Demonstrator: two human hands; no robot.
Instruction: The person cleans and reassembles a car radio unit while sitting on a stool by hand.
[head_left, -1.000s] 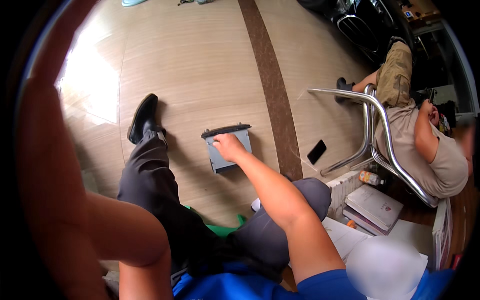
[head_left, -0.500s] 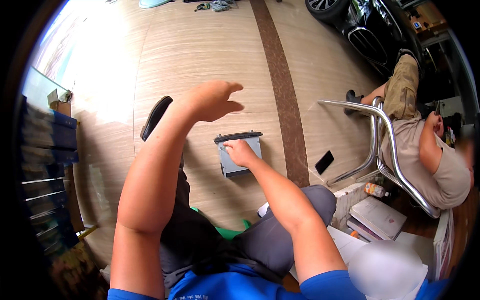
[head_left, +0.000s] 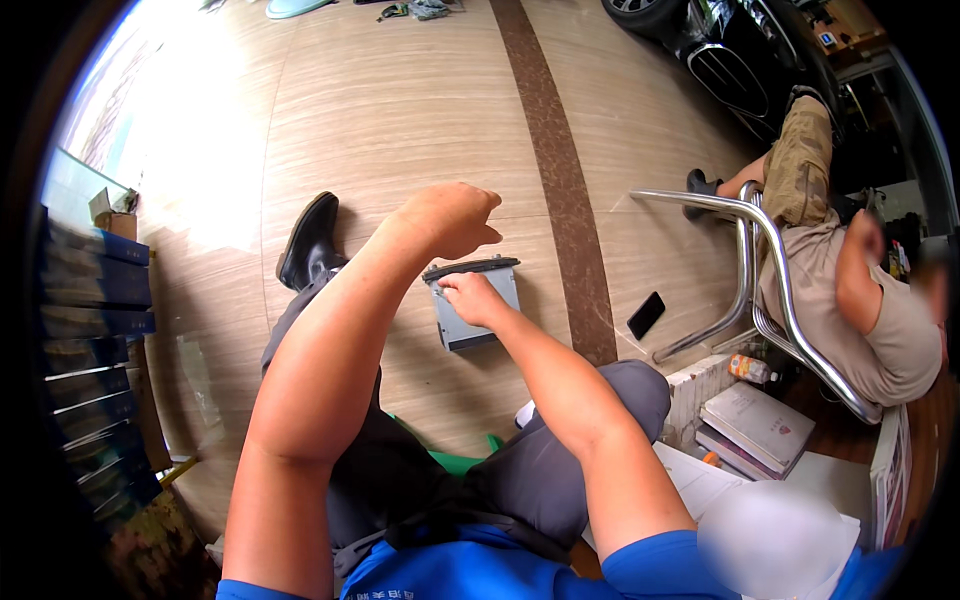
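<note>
L hand (head_left: 448,218) now in over the floor (head_left: 420,120), its arm swung across from the L edge of view 1 sec. ago; grey metal box (head_left: 461,327) lies on that floor ahead of the seated person, below & slightly R of L hand, its long black front panel (head_left: 476,267) running approx. L–R at the far end; R hand (head_left: 474,299) nearer, touching box top, grip can't tell; L thumb & fingers wide, empty.
</note>
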